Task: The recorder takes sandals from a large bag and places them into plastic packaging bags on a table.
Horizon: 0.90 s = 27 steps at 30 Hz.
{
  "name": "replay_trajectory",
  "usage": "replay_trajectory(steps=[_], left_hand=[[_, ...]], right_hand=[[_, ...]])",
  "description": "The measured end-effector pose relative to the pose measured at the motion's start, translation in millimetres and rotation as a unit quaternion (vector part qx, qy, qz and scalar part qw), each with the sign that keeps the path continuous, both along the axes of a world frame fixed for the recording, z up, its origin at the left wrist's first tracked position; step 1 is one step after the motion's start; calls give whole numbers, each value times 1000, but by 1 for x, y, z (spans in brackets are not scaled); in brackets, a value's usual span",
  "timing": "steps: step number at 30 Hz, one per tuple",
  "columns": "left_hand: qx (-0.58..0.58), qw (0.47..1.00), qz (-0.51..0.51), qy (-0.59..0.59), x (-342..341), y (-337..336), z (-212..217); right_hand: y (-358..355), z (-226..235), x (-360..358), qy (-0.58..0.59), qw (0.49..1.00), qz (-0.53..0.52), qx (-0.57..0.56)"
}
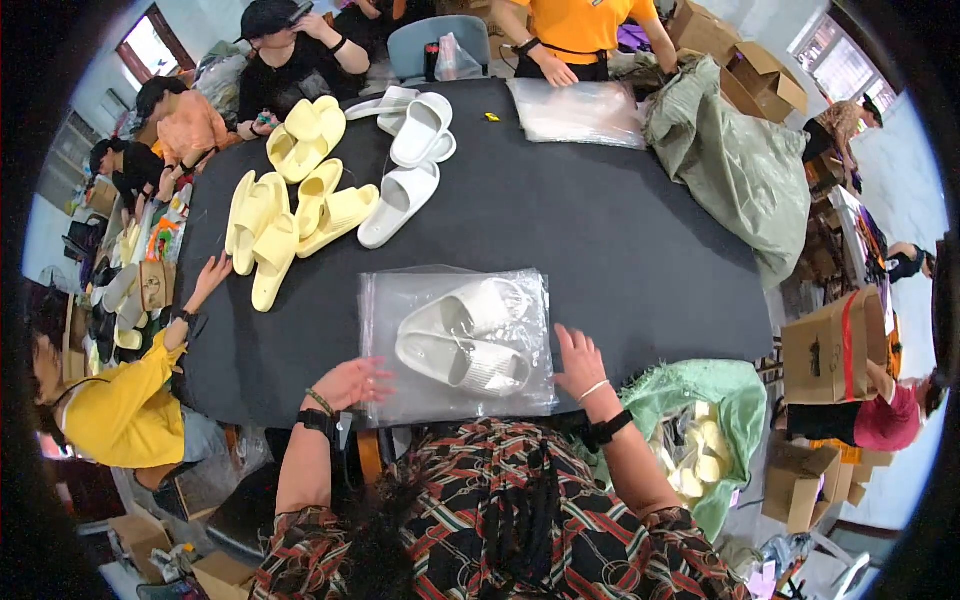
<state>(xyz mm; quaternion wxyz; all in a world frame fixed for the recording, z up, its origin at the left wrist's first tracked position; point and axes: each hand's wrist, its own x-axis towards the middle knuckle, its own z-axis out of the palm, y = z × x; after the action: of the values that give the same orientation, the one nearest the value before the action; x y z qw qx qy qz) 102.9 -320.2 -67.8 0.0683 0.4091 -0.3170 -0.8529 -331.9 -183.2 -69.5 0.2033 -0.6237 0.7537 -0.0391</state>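
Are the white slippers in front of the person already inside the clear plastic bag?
Yes, the pair of white slippers lies inside the clear plastic bag, flat on the black table between the person's two hands.

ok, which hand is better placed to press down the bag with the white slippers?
Right, probably. The right hand already lies on the right edge of the clear bag, beside the white slippers. The left hand sits at the bag's lower left corner, barely on it.
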Motion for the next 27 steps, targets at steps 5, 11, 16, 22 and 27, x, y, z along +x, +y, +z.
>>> replay_trajectory(steps=[5, 11, 16, 22, 27], left_hand=[[15, 989, 141, 40, 4, -34, -36], [-41, 999, 34, 11, -68, -61, -5], [-73, 992, -101, 1, -73, -52, -17], [-501, 791, -306, -172, -98, -19, -31], [-701, 605, -332, -179, -132, -33, -7]], right_hand=[[-41, -11, 3, 58, 979, 194, 8], [-53, -37, 4, 65, 974, 160, 146], [-55, -27, 10, 79, 972, 169, 147], [-49, -33, 13, 97, 963, 178, 177], [-47, -28, 5, 78, 966, 151, 195]])
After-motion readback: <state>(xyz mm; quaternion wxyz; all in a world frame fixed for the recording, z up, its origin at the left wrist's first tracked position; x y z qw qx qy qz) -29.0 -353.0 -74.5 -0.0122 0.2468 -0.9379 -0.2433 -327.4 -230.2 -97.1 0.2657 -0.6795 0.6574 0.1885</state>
